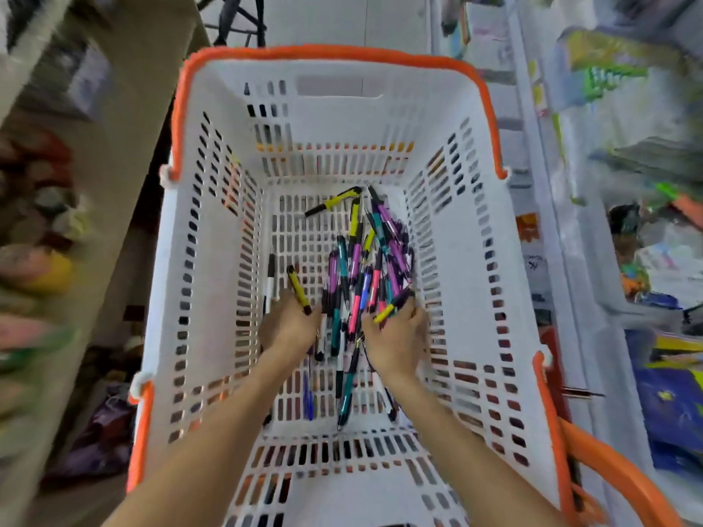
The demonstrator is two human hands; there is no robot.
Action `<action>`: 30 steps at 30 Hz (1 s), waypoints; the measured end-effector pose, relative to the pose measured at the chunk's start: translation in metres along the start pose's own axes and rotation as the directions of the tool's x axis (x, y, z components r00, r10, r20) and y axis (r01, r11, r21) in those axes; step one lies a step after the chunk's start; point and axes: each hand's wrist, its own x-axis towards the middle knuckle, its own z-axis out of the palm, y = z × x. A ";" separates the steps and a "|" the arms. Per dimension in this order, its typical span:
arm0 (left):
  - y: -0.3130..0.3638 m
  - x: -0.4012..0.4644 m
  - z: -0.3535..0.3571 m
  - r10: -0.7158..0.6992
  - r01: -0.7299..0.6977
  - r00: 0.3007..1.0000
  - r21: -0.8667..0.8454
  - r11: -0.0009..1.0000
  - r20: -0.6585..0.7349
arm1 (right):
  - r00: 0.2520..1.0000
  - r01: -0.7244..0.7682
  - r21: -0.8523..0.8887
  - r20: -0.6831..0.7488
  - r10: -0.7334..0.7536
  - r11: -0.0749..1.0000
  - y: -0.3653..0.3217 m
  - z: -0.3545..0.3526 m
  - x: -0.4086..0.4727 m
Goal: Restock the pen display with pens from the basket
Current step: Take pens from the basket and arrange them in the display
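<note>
A white slotted basket [213, 283] with an orange rim fills the middle of the head view. On its floor lies a heap of pens [365, 260] in purple, teal, pink and yellow. Both my arms reach down into it. My left hand [291, 323] is closed around a yellow pen [298, 290] with black ends, beside a black-and-white pen [270, 283]. My right hand [399, 334] grips a few pens at the heap's near right edge, a yellow-tipped pen [386, 311] sticking out to the left. The pen display is not clearly in view.
An orange basket handle [608, 465] hangs down at the lower right. Blurred white store shelving with colourful stationery [646, 184] runs along the right. A beige shelf edge [125, 154] and blurred goods stand on the left.
</note>
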 end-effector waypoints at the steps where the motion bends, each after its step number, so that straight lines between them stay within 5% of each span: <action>1: -0.001 0.002 0.000 0.013 -0.013 1.000 0.003 1.000 -0.024 | 0.999 0.040 -0.027 -0.036 -0.041 0.999 0.001 0.005 0.004; 11: 0.010 0.010 0.004 0.073 -0.073 0.997 -0.026 0.997 -0.030 | 0.951 0.216 -0.189 -0.184 -0.251 0.958 -0.006 0.034 0.034; 18: 0.025 0.017 0.018 0.116 -0.106 0.991 0.136 0.985 -0.064 | 0.964 0.258 -0.077 -0.041 -0.262 0.963 -0.010 0.021 0.038; 24: 0.030 0.022 0.023 0.129 -0.129 0.992 0.006 0.992 0.006 | 0.944 0.321 -0.100 0.115 -0.310 0.942 -0.012 0.020 0.032; 30: 0.033 0.011 0.024 0.056 0.069 0.968 -0.475 0.877 0.243 | 0.931 0.089 0.337 0.307 -0.199 0.937 -0.017 0.017 0.031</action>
